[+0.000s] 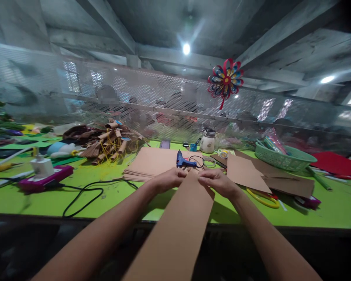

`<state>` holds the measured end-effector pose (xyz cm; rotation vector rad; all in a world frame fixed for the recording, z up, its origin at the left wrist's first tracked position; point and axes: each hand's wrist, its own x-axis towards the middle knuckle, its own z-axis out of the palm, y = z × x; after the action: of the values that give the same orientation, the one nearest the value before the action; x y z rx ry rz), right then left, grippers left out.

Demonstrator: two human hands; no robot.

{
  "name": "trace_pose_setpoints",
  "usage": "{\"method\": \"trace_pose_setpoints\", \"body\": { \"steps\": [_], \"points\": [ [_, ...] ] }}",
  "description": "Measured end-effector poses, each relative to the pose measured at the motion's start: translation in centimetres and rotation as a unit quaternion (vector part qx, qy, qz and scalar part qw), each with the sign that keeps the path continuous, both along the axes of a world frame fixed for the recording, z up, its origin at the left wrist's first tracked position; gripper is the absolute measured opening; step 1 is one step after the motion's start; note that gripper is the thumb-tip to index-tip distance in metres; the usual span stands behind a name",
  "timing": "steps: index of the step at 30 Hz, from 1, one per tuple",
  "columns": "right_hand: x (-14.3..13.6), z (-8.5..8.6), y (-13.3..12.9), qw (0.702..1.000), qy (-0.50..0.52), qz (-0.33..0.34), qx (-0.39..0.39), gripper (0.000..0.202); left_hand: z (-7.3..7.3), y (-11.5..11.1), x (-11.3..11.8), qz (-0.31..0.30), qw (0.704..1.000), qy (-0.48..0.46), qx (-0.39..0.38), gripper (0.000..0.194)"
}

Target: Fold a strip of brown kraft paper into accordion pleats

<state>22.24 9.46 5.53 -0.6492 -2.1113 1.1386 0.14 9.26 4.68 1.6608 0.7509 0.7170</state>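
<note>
A long strip of brown kraft paper (pixel 175 230) stretches from the table's front edge toward me. My left hand (pixel 171 179) pinches its far end from the left. From the right, my right hand (pixel 218 181) grips the same end, thumb and fingers pressed together on the paper. Just beyond the hands a blue glue gun (pixel 185 160) rests on a stack of brown paper sheets (pixel 152 160). More cut brown sheets (pixel 245 171) lie to the right of my right hand.
On the green table (pixel 111 199), a purple power strip (pixel 46 178) with black cable sits left, near bundled brown paper pieces (pixel 114 144) with yellow string. At the right are a green basket (pixel 286 158) and yellow-handled scissors (pixel 263 199). A perforated metal screen (pixel 169 97) stands behind.
</note>
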Motion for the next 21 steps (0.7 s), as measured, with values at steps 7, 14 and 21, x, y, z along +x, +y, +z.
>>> {"method": "trace_pose_setpoints", "body": {
  "steps": [7, 14, 21],
  "points": [
    [-0.7, -0.6, 3.0, 0.967, -0.237, 0.039, 0.083, 0.037, -0.1, 0.9, 0.1, 0.051, 0.98, 0.121, 0.148, 0.04],
    [-1.1, -2.5, 2.3, 0.973, -0.216, -0.027, 0.078, 0.033, -1.1, 0.8, 0.4, 0.036, 0.928, 0.27, 0.256, 0.03],
    [0.6, -2.9, 0.8, 0.981, -0.178, -0.049, 0.063, 0.02, -0.7, 0.4, 0.3, -0.007, 0.912, 0.319, 0.256, 0.025]
  ]
}}
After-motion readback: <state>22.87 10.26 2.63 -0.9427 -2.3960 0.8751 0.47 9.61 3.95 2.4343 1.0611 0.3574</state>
